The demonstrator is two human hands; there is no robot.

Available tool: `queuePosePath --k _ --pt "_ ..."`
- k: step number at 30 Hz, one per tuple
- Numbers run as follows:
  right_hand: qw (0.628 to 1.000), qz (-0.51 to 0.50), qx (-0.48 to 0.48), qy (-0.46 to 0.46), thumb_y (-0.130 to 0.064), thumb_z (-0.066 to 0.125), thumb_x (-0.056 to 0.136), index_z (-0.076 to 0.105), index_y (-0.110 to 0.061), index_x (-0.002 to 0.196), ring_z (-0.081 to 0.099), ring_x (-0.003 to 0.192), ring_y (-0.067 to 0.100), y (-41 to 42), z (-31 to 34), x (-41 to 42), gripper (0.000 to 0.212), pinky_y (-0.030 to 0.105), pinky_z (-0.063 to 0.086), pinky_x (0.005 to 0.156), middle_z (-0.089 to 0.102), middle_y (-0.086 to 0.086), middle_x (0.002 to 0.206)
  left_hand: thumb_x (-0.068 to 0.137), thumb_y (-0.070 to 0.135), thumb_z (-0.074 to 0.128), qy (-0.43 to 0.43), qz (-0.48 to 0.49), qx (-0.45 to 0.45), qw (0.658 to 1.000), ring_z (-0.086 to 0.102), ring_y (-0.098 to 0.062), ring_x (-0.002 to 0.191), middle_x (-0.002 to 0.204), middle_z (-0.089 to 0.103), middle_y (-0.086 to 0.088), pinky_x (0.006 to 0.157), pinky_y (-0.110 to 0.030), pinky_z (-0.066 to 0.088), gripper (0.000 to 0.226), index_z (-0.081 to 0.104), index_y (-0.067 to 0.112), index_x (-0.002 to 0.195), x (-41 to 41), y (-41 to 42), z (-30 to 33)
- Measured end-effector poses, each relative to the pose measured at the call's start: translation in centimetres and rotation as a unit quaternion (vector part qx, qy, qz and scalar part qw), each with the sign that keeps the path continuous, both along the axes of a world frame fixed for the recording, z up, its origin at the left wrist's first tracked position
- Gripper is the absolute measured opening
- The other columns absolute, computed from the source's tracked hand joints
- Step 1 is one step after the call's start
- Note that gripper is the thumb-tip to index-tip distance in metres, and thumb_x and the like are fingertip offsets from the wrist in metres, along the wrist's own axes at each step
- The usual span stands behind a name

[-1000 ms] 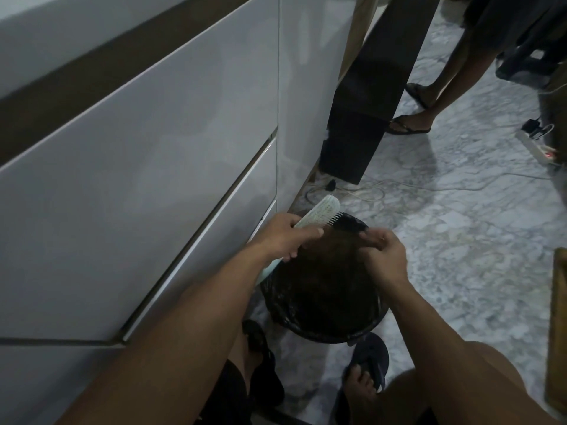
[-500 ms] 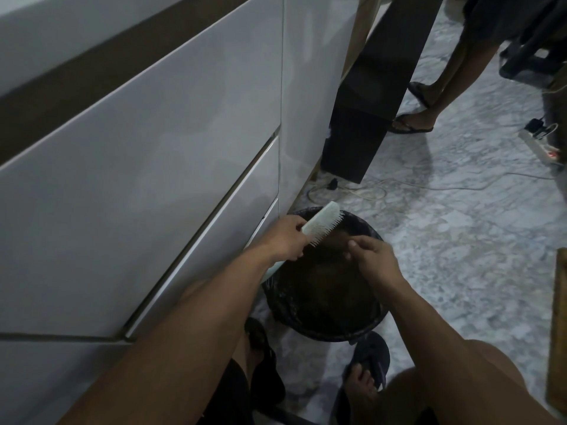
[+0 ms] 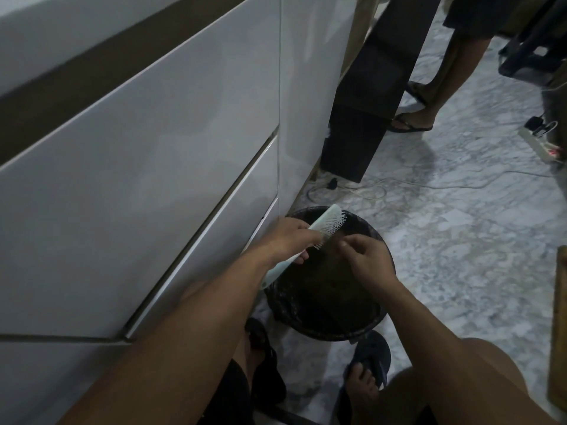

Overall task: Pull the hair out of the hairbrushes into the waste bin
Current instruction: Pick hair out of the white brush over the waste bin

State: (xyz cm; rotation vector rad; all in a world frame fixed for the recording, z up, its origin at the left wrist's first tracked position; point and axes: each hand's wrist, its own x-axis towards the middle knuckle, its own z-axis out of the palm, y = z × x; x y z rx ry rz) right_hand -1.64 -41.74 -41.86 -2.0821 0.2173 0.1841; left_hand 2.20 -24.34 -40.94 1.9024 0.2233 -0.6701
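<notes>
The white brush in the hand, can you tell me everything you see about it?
The pale white plastic hairbrush has a flat back, a row of thin white bristles pointing down and right, and a handle running under the left hand, which grips it. It is tilted above the round black waste bin. The right hand pinches at something beside its bristles.

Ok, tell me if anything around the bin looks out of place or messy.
Loose white cables lie tangled on the marble floor just behind the round black waste bin, and a white power strip sits in the open at right: trip hazards. No spill visible; the pale hairbrush is held over the bin.
</notes>
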Motion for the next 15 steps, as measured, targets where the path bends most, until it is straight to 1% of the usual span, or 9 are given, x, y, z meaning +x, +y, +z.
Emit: queuePosePath --k 2,3,4,6,8,10,12,13,15 --pt "1.000 0.024 -0.007 -0.002 -0.015 0.060 0.093 0.072 -0.014 0.096 0.060 0.073 -0.003 0.17 -0.03 -0.13 0.012 0.000 0.043 0.061 0.068 -0.006 0.082 0.082 0.042 0.072 -0.010 -0.016 0.001 1.000 0.068 -0.019 0.073 0.092 0.071 -0.011 0.060 -0.028 0.055 0.044 0.069 0.008 0.110 -0.25 0.00 0.28" --pt "1.000 0.028 0.002 -0.001 -0.016 0.061 0.093 0.072 -0.015 0.095 0.062 0.074 0.001 0.17 -0.03 -0.15 0.012 0.002 0.045 0.062 0.069 -0.005 0.082 0.081 0.046 0.073 -0.020 -0.030 0.005 0.999 0.067 -0.017 0.074 0.094 0.070 -0.008 0.058 -0.025 0.052 0.047 0.068 0.010 0.112 -0.38 0.00 0.35" --pt "1.000 0.028 0.010 0.002 -0.017 0.062 0.092 0.073 -0.016 0.094 0.063 0.074 0.003 0.14 -0.02 -0.14 0.011 0.003 0.046 0.063 0.069 -0.005 0.081 0.081 0.045 0.073 -0.031 -0.040 0.011 0.999 0.066 -0.015 0.074 0.093 0.069 -0.005 0.057 -0.023 0.050 0.048 0.067 0.011 0.115 -0.50 0.05 0.39" --pt "0.999 0.032 0.013 0.002 -0.016 0.062 0.092 0.072 -0.016 0.092 0.063 0.073 0.002 0.06 0.13 -0.13 0.011 0.002 0.045 0.061 0.069 -0.007 0.079 0.084 0.038 0.073 -0.051 -0.046 0.025 0.997 0.065 -0.015 0.070 0.084 0.067 -0.003 0.055 -0.022 0.049 0.043 0.066 0.010 0.116 -0.56 0.17 0.30" --pt "0.999 0.033 0.007 -0.001 -0.015 0.060 0.093 0.073 -0.013 0.093 0.060 0.072 -0.004 0.05 0.24 -0.15 0.013 0.000 0.043 0.060 0.069 -0.006 0.079 0.087 0.034 0.070 -0.066 -0.038 0.043 0.996 0.062 -0.014 0.061 0.073 0.064 -0.001 0.051 -0.023 0.047 0.036 0.067 0.009 0.113 -0.43 0.21 0.25" --pt "1.000 0.029 0.009 -0.002 -0.015 0.060 0.093 0.074 -0.011 0.094 0.059 0.071 -0.005 -0.02 0.32 -0.16 0.015 0.000 0.042 0.059 0.069 -0.003 0.081 0.089 0.035 0.068 -0.072 -0.025 0.049 0.996 0.057 -0.011 0.052 0.064 0.060 0.000 0.047 -0.023 0.043 0.034 0.068 0.008 0.110 -0.27 0.26 0.25" --pt "1.000 0.024 0.015 0.006 -0.017 0.059 0.094 0.074 -0.012 0.094 0.059 0.072 -0.005 -0.04 0.45 -0.21 0.015 -0.001 0.041 0.058 0.069 -0.005 0.081 0.089 0.035 0.067 -0.067 -0.025 0.045 0.996 0.055 -0.010 0.048 0.063 0.060 0.000 0.047 -0.023 0.043 0.034 0.068 0.007 0.109 -0.25 0.32 0.33" --pt "1.000 0.022 0.016 0.010 -0.018 0.059 0.094 0.073 -0.013 0.093 0.058 0.072 -0.005 -0.07 0.48 -0.23 0.015 -0.001 0.041 0.058 0.068 -0.007 0.080 0.089 0.034 0.067 -0.061 -0.028 0.043 0.997 0.056 -0.011 0.049 0.064 0.061 -0.002 0.048 -0.024 0.044 0.034 0.068 0.007 0.109 -0.30 0.28 0.44" --pt "1.000 0.020 0.016 0.015 -0.020 0.059 0.094 0.073 -0.014 0.091 0.059 0.070 -0.004 -0.10 0.49 -0.24 0.016 0.000 0.041 0.056 0.068 -0.008 0.077 0.087 0.033 0.066 -0.043 -0.029 0.040 0.998 0.060 -0.014 0.053 0.066 0.064 -0.007 0.050 -0.026 0.047 0.033 0.070 0.005 0.104 -0.42 0.04 0.81"
